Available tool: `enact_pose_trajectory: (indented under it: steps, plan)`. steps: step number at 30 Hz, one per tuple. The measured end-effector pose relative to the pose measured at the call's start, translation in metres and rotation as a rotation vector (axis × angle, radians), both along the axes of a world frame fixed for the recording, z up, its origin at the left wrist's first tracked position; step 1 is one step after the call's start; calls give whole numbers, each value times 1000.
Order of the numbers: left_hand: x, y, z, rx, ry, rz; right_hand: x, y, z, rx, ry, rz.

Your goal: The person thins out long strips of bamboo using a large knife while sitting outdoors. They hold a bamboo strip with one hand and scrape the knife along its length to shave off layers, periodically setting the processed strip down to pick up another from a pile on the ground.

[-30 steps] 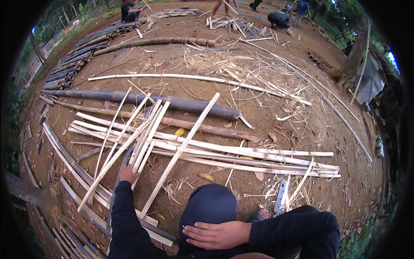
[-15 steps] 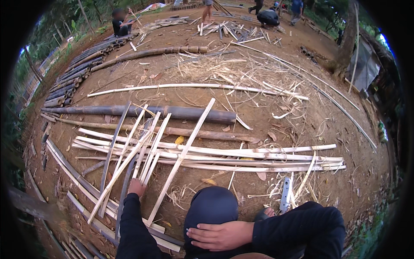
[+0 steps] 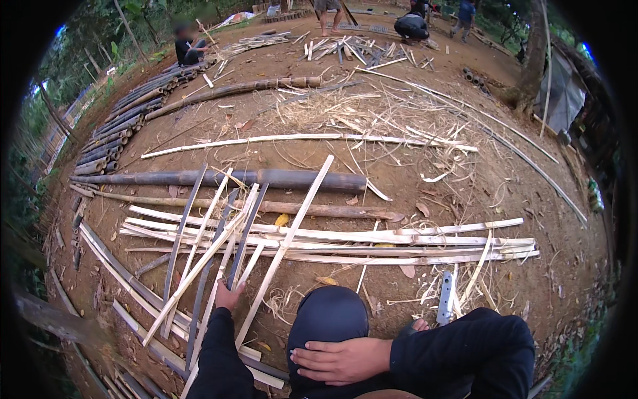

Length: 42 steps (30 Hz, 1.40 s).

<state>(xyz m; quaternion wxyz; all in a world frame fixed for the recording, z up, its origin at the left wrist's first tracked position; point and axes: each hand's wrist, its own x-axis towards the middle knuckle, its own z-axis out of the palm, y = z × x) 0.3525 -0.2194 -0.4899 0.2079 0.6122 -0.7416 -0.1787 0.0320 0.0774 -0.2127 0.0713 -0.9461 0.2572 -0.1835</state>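
My left hand (image 3: 228,295) is closed round the near end of a split bamboo strip (image 3: 248,229) whose dark outer skin faces up. Several other strips lie beside it, some pale and some dark, crossing over a bundle of long pale bamboo slats (image 3: 399,237). One wide pale strip (image 3: 292,233) slants just right of that hand. On my dark-clad knee (image 3: 329,312) rests my right hand (image 3: 342,361), fingers stretched out flat and holding nothing. A grey metal piece with holes (image 3: 444,299) is on the ground near my foot.
Beyond the slats lie a thick dark bamboo pole (image 3: 279,178) and a thinner brown one (image 3: 312,209). Stacked poles (image 3: 113,143) stand far left. Curly shavings (image 3: 332,110) litter the soil. A seated person (image 3: 189,50) and others are in the background.
My left hand has shifted a little right. The strip at it now shows a dark face where pale ones showed before. My right hand stays on the knee.
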Motion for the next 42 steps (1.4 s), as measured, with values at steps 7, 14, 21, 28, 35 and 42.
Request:
enact_pose_trajectory:
  steps: [7, 14, 21, 28, 35, 42]
  plan:
    - [10, 29, -6, 62, -60, -52, 1, 2, 1, 23, 27, 8]
    - [-42, 90, 105, 125, 135, -166, -1, 5, 1, 17, -48, 27]
    - [-88, 83, 184, 243, 194, -242, -50, -37, 55, -97, -340, -662]
    - [-157, 115, 253, -39, 181, -478, -136, -87, 8, 925, -952, -1128]
    - [-191, 147, 278, -97, 66, -492, -123, -108, 6, 1158, -1463, -819]
    - [-173, 141, 278, 28, 177, -431, -118, -129, 11, 1131, -1414, -734]
